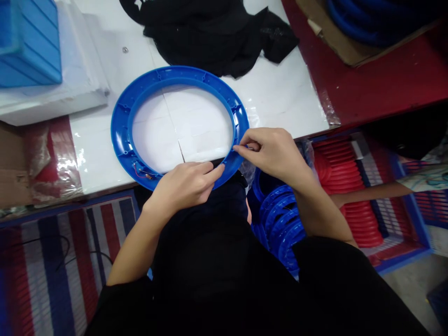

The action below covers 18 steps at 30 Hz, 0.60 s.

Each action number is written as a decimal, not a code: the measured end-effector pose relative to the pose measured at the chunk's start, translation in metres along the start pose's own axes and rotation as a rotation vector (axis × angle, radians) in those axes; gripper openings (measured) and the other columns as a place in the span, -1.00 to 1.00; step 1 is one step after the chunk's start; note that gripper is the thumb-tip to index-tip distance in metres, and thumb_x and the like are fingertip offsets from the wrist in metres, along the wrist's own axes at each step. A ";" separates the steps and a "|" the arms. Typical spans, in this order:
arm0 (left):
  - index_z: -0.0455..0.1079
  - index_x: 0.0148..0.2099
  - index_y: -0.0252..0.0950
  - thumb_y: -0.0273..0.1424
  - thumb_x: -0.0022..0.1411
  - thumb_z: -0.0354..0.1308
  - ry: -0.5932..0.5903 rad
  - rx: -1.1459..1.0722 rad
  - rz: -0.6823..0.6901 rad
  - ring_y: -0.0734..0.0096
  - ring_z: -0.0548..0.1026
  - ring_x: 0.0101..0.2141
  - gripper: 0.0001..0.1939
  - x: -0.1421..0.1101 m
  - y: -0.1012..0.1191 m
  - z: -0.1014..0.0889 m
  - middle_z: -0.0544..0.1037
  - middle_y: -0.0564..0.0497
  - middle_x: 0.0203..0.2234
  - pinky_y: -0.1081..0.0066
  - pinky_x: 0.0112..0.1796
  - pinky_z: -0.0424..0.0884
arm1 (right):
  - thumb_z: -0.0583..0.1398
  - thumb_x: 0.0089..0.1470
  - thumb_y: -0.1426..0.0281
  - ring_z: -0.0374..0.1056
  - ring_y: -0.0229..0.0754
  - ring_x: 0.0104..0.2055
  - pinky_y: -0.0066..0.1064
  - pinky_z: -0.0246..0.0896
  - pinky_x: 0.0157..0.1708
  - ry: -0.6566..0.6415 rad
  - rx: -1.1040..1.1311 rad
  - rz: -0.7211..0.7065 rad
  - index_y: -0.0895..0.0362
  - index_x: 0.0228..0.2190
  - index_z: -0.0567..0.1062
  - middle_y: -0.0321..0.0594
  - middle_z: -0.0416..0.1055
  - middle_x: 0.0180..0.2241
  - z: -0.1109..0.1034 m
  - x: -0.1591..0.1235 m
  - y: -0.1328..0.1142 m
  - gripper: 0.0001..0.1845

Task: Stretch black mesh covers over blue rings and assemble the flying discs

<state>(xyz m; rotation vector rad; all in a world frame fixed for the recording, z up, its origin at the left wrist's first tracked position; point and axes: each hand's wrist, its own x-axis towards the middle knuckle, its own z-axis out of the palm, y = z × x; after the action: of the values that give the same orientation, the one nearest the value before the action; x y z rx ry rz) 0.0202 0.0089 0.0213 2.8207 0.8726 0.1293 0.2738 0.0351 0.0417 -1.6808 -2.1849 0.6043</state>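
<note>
A blue plastic ring (121,128), hollow side up with small ribs and posts, lies at the table's near edge and juts slightly over it. A small part with thin wires (142,174) sits in its lower left channel. My left hand (189,184) grips the ring's near side, its fingers laid over the rim. At the ring's right side, my right hand (268,149) has thumb and forefinger pinched together against the inner wall. Whatever lies between those fingertips is too small or hidden to make out.
Black cloth (210,32) lies behind the ring. A blue bin (31,44) stands on white foam at left. Blue rings (283,219) are stacked below the table, beside a crate of red rings (360,200). Another person's arm (374,191) reaches in there. A cardboard box (353,51) sits upper right.
</note>
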 end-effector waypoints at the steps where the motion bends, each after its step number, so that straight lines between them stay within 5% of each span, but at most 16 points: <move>1: 0.43 0.30 -0.35 -0.55 0.45 -0.01 -0.003 0.001 -0.003 0.19 0.63 -0.34 -0.54 0.000 0.000 0.000 0.62 -0.06 -0.31 0.28 -0.39 0.49 | 0.34 0.22 0.33 0.18 -0.25 -0.47 -0.31 -0.02 -0.37 0.000 0.006 0.019 0.06 -0.43 0.47 -0.37 0.32 -0.54 0.001 -0.002 -0.001 -0.79; 10: 0.48 0.20 -0.30 -0.56 0.42 0.01 0.066 0.007 -0.020 0.24 0.62 -0.35 -0.61 0.002 0.003 -0.005 0.65 -0.04 -0.31 0.31 -0.37 0.41 | 0.34 0.20 0.33 0.10 -0.28 -0.51 -0.31 -0.04 -0.39 -0.044 0.079 0.087 0.07 -0.39 0.47 -0.43 0.23 -0.61 0.004 0.001 -0.001 -0.83; 14: 0.45 0.18 -0.28 -0.52 0.43 0.04 0.104 -0.026 -0.194 0.23 0.62 -0.36 -0.66 0.004 0.010 -0.010 0.69 -0.04 -0.30 0.29 -0.34 0.38 | 0.33 0.22 0.33 0.13 -0.27 -0.52 -0.31 0.01 -0.37 -0.024 0.101 0.082 0.07 -0.37 0.51 -0.44 0.22 -0.63 0.006 -0.001 0.000 -0.86; 18: 0.50 0.06 -0.26 -0.51 0.42 0.06 -0.012 -0.127 -0.333 0.20 0.66 -0.29 -0.73 0.012 0.016 -0.018 0.71 -0.05 -0.21 0.31 -0.37 0.31 | 0.32 0.23 0.33 0.12 -0.27 -0.52 -0.31 -0.01 -0.37 -0.016 0.083 0.077 0.08 -0.36 0.56 -0.42 0.24 -0.62 0.008 -0.003 -0.001 -0.87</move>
<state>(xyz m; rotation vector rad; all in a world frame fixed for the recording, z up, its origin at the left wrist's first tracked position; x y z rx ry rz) 0.0366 0.0051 0.0429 2.5162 1.2659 0.1155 0.2696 0.0307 0.0356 -1.7291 -2.0844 0.7210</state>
